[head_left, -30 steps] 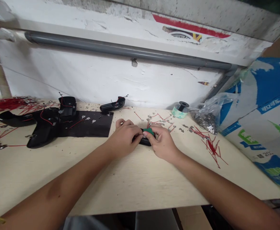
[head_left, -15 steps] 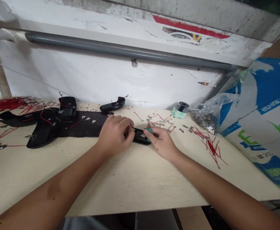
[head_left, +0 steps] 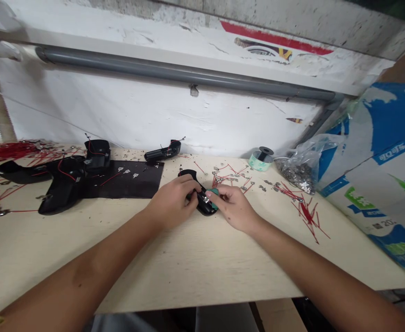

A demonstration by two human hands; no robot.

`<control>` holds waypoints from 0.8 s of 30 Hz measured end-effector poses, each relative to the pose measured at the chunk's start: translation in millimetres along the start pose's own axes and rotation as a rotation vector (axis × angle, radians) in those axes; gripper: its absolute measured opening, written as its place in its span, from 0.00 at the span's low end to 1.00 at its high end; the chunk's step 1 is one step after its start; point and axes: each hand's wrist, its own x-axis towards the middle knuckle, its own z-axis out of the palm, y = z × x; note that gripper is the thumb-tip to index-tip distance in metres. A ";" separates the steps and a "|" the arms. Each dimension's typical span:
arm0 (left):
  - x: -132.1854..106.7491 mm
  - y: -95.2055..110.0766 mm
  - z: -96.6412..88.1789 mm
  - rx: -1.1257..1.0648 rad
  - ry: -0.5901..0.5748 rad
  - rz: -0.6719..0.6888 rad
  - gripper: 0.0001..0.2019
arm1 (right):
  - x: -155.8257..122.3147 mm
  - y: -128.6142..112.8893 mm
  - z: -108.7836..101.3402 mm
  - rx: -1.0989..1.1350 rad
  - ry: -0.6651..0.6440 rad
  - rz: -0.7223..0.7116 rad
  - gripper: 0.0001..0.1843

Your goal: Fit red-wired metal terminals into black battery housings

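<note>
Between my hands, a black plastic housing (head_left: 207, 210) lies tilted on the table with its hollow side up. My left hand (head_left: 179, 197) has its fingers curled around the housing's left side. A small silvery metal piece (head_left: 205, 199) shows inside the housing. My right hand (head_left: 235, 205) pinches a small green object (head_left: 213, 192) against the housing's right end; its kind is mostly hidden by the fingers. Behind the hands lie several metal contacts with red wires (head_left: 223, 177).
More black housings (head_left: 64, 189) with red wires lie at the left, partly on a black mat (head_left: 136, 182). Another housing (head_left: 163, 152) rests near the wall. At right are a tape roll (head_left: 260, 160), a bag of metal pieces (head_left: 301, 173), loose red wires (head_left: 308, 214) and a blue-white carton (head_left: 378, 184).
The housing has turned so its left end points away from me, and its curved far end now shows. My left hand has shifted slightly right, off the mat's edge.
</note>
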 end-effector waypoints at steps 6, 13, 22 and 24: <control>-0.4 0.5 0.4 0.101 -0.007 0.150 0.11 | 1.4 -0.5 -3.9 -0.028 0.014 -0.054 0.22; 0.2 0.4 1.2 0.088 -0.099 0.129 0.10 | 2.0 -2.3 -7.5 -0.070 0.013 -0.117 0.23; 1.4 0.6 1.2 0.027 -0.109 0.098 0.09 | 6.2 -1.7 -19.1 -0.020 0.155 -0.130 0.15; 1.5 0.9 1.1 0.019 -0.113 0.099 0.09 | 6.2 3.1 -19.4 0.027 0.162 -0.091 0.14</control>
